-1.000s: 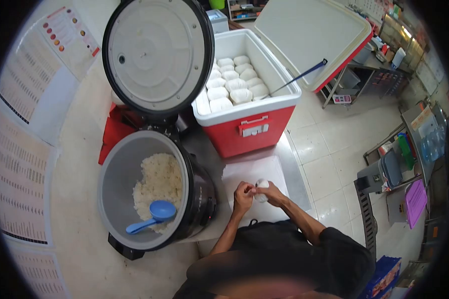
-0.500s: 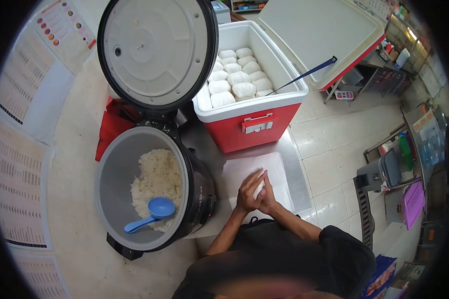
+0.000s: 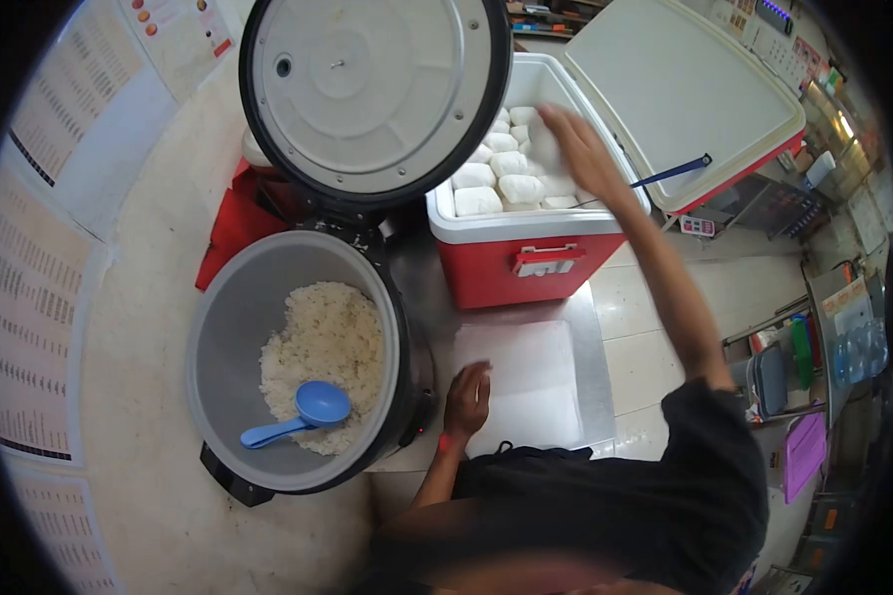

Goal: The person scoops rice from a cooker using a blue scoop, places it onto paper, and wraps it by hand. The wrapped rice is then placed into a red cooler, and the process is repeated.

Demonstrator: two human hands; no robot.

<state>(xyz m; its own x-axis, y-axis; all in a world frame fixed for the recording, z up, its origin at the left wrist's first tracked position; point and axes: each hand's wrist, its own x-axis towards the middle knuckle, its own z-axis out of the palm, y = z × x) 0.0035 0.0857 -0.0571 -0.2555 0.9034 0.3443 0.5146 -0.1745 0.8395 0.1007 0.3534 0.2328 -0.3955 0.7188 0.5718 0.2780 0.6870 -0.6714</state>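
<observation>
My right hand (image 3: 577,149) reaches over the open cooler (image 3: 536,270), blurred by motion, with its fingers around a white wrapped packet (image 3: 544,147). Rows of similar white packets (image 3: 478,201) lie inside. Beside the stack of white paper sheets (image 3: 521,382) on the metal table, my left hand (image 3: 468,399) is raised with nothing visible in it, fingers loosely extended. To its left stands a large open cooker (image 3: 213,382) holding white rice (image 3: 327,327). A blue scoop (image 3: 322,405) rests on the rice.
The round cooker lid (image 3: 372,89) stands raised beside the cooler. The cooler's lid (image 3: 700,89) hangs open to the right. A dark blue handle (image 3: 675,171) leans out over the cooler's rim. Red material (image 3: 230,228) lies behind the cooker.
My hands have come apart. The right one has moved up and forward from above the paper to the cooler, with the white packet; the left has shifted slightly left. The view has shifted.
</observation>
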